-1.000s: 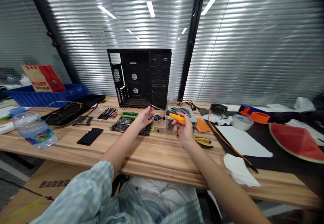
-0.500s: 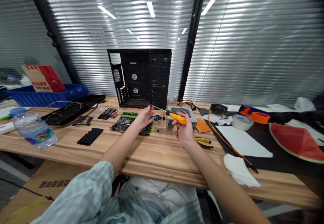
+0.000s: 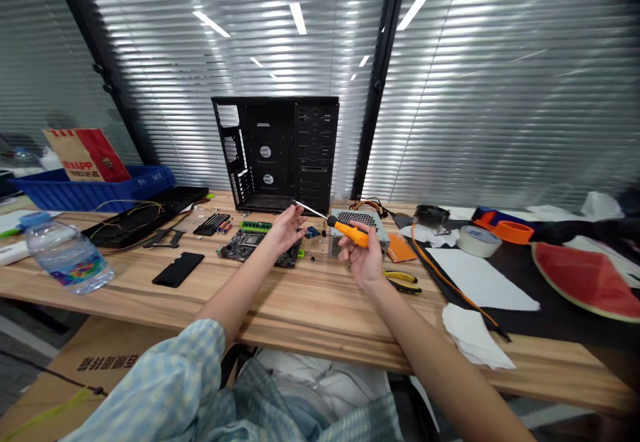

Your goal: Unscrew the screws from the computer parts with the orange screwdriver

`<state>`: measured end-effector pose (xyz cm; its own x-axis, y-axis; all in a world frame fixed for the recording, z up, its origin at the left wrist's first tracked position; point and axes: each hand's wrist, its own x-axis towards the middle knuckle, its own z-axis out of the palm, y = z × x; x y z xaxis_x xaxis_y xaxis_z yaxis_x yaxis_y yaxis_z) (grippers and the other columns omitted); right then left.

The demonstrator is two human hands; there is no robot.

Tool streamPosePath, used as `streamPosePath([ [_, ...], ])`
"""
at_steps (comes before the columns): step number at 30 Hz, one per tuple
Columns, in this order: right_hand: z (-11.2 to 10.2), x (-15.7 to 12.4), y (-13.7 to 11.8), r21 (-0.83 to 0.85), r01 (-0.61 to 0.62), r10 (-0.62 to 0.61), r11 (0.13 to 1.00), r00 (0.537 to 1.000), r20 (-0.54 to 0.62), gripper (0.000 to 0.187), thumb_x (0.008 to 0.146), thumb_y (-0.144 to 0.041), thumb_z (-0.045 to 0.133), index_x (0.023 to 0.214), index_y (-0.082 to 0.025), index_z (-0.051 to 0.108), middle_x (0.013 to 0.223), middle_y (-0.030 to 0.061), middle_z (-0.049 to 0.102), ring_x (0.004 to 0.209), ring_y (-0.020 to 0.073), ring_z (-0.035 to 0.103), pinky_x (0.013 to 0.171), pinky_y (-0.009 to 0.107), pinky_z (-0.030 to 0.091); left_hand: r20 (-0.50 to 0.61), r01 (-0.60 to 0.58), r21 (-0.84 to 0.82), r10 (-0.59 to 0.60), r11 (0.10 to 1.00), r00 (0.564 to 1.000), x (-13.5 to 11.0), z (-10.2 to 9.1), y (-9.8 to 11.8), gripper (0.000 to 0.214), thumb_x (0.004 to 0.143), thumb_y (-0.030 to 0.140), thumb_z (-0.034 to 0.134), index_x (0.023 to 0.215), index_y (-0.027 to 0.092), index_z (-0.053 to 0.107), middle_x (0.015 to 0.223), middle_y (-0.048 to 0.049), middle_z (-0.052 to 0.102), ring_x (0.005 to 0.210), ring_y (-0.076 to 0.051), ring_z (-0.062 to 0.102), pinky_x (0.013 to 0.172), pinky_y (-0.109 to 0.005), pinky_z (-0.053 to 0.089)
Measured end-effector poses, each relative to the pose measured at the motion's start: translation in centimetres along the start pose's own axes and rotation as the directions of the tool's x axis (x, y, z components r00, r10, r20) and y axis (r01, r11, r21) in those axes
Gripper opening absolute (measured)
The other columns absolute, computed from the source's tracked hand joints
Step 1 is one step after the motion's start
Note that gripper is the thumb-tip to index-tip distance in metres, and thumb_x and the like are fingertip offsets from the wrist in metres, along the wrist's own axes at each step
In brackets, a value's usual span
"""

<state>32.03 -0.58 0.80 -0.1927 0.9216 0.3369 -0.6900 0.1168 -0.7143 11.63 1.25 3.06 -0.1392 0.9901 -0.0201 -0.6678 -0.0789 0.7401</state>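
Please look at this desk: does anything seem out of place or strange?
What looks like a watermelon slice lies at the far right, odd beside the computer case and motherboard.

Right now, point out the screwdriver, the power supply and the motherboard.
Screwdriver (image 3: 350, 232): head view, on the orange handle.
Power supply (image 3: 358, 219): head view, on the mesh top.
Motherboard (image 3: 239, 254): head view, on the board's left part.
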Motion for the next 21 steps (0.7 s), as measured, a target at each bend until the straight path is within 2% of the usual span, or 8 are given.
streamPosePath([
  [6, 0.11, -0.14, -0.67, 0.013, -0.005, 0.004, 1.000, 0.996, 0.089, 0.044, 0.083, -0.062, 0.054, 0.107, -0.026, 0.056, 0.072, -0.0012, 0.071, 0.043, 0.0122, 0.056, 0.041, 0.024, 0.045, 0.034, -0.015, -0.037, 0.016, 0.999, 0.999, -0.07, -0.12, -0.02, 0.010, 0.084, 0.027, 0.070, 0.093, 0.023, 0.070, 0.089, 0.0007, 0.073, 0.077, -0.013, 0.065, 0.071, -0.028, 0.050],
  [21, 0.24, -0.13, -0.69, -0.049, -0.040, 0.041, 0.998, 0.999, 0.031, 0.046, 0.080, -0.062, 0.058, 0.101, -0.021, 0.058, 0.066, -0.0005, 0.070, 0.040, 0.0108, 0.053, 0.039, 0.023, 0.044, 0.033, -0.044, -0.048, 0.045, 0.998, 0.998, -0.20, 0.10, -0.09, 0.012, 0.082, 0.031, 0.074, 0.085, 0.021, 0.067, 0.092, 0.0010, 0.072, 0.077, -0.012, 0.065, 0.073, -0.029, 0.051],
])
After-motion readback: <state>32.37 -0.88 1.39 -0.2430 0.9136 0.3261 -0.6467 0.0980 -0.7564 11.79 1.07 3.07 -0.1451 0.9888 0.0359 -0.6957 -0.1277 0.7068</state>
